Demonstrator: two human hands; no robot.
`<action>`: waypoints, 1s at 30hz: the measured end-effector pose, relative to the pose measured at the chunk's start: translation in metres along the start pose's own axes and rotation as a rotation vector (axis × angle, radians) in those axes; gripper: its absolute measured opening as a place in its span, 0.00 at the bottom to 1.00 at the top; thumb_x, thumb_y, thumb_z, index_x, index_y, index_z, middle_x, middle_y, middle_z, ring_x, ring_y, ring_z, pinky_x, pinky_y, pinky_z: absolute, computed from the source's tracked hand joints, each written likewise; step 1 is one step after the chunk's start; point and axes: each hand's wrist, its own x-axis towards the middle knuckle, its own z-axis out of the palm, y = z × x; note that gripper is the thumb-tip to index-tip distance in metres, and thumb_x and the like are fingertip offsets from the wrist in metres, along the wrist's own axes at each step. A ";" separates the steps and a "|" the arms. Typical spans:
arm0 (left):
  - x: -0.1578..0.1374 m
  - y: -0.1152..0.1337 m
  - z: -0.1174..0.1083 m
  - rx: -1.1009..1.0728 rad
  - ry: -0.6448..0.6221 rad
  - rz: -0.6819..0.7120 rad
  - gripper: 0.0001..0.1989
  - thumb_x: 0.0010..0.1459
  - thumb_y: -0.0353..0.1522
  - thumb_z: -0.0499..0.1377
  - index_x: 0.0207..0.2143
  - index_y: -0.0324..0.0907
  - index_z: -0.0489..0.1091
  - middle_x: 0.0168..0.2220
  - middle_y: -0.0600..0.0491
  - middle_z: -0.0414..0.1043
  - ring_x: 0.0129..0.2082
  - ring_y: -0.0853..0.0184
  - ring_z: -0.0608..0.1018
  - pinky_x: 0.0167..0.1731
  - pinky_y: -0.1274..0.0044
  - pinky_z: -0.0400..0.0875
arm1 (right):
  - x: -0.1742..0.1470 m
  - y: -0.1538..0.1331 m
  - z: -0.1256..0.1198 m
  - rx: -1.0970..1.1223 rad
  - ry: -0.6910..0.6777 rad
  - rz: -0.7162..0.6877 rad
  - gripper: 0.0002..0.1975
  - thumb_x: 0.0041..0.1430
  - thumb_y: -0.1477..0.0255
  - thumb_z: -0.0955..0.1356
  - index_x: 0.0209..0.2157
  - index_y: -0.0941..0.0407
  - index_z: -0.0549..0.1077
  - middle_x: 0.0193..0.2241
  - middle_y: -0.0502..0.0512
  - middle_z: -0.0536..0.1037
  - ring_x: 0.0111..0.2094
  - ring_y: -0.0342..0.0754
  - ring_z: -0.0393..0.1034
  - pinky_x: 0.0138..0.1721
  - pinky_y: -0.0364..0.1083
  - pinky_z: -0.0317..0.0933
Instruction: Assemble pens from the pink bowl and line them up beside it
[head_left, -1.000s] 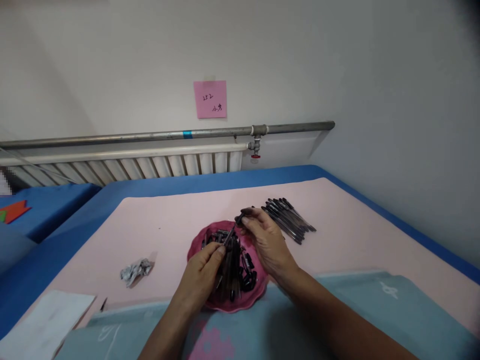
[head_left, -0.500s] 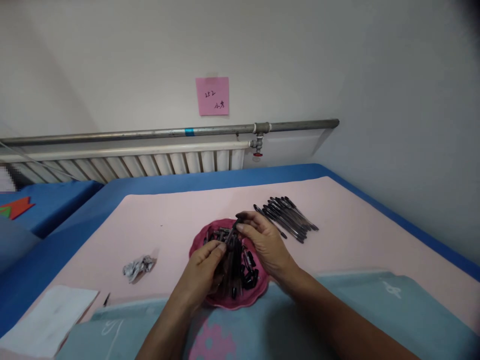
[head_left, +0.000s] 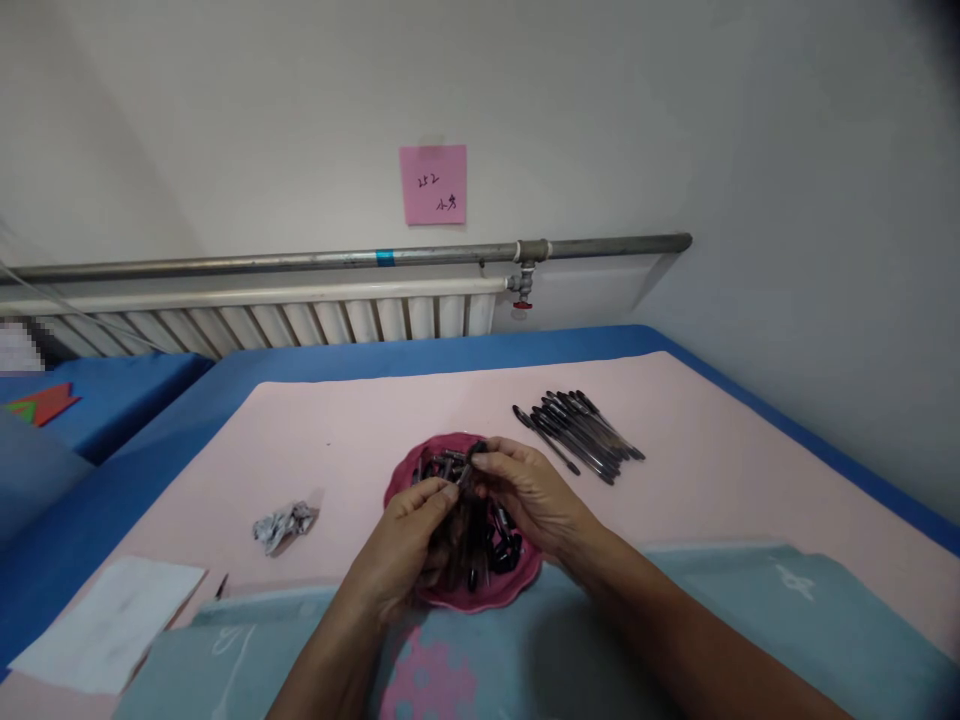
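Above a scalloped pink plate (head_left: 480,603), both of my hands pinch one black pen (head_left: 466,472), which slants up to the right. My left hand (head_left: 397,550) grips its lower part between thumb and forefinger. My right hand (head_left: 536,495) closes round the dark upper end, where a cap seems to be; the fingers partly hide it. On the plate lie clear pen barrels and loose black caps (head_left: 506,552). Right of the plate, several capped black pens (head_left: 585,435) rest side by side, one of them (head_left: 546,440) slightly apart.
Crumpled grey paper (head_left: 285,525) lies left of the plate. Farther left are a white sheet (head_left: 109,625) and a small dark piece (head_left: 222,586). A blue-green cloth (head_left: 720,590) covers the near edge of the pink tabletop (head_left: 352,410). A radiator (head_left: 360,320) runs along the wall.
My right hand has come down and closer to my left hand, so the pen's dark end sits lower. The whole view has shifted slightly.
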 end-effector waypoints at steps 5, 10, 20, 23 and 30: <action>-0.001 0.001 0.002 -0.058 0.047 -0.006 0.15 0.50 0.42 0.58 0.25 0.42 0.59 0.15 0.62 0.57 0.09 0.82 0.50 0.10 0.84 0.36 | 0.000 0.009 0.004 0.007 -0.017 0.006 0.09 0.39 0.72 0.73 0.26 0.58 0.72 0.22 0.47 0.73 0.25 0.41 0.64 0.30 0.42 0.57; 0.002 0.000 0.001 -0.074 0.072 0.001 0.13 0.51 0.42 0.57 0.27 0.42 0.60 0.15 0.62 0.58 0.08 0.82 0.51 0.09 0.85 0.36 | -0.001 0.015 0.003 -0.119 -0.019 0.011 0.06 0.42 0.70 0.71 0.26 0.57 0.72 0.20 0.46 0.70 0.22 0.40 0.61 0.27 0.42 0.55; 0.005 -0.001 -0.003 -0.049 0.090 0.033 0.12 0.52 0.41 0.57 0.28 0.43 0.59 0.14 0.64 0.56 0.08 0.82 0.50 0.08 0.85 0.38 | -0.007 0.015 0.009 -0.253 -0.021 -0.018 0.05 0.43 0.70 0.70 0.24 0.56 0.72 0.19 0.44 0.69 0.22 0.40 0.60 0.26 0.41 0.54; 0.005 -0.002 -0.002 -0.052 0.071 0.061 0.15 0.52 0.44 0.55 0.25 0.42 0.59 0.13 0.62 0.56 0.08 0.81 0.51 0.09 0.85 0.39 | -0.005 0.006 0.002 -0.312 -0.061 -0.047 0.07 0.44 0.71 0.69 0.29 0.56 0.74 0.25 0.47 0.73 0.25 0.41 0.63 0.28 0.42 0.56; -0.001 0.002 -0.007 -0.104 0.004 0.144 0.15 0.54 0.44 0.54 0.28 0.42 0.62 0.15 0.63 0.55 0.10 0.81 0.50 0.10 0.84 0.39 | 0.003 -0.025 -0.032 -0.356 0.226 -0.239 0.07 0.46 0.69 0.68 0.29 0.57 0.73 0.27 0.50 0.73 0.28 0.43 0.66 0.28 0.43 0.57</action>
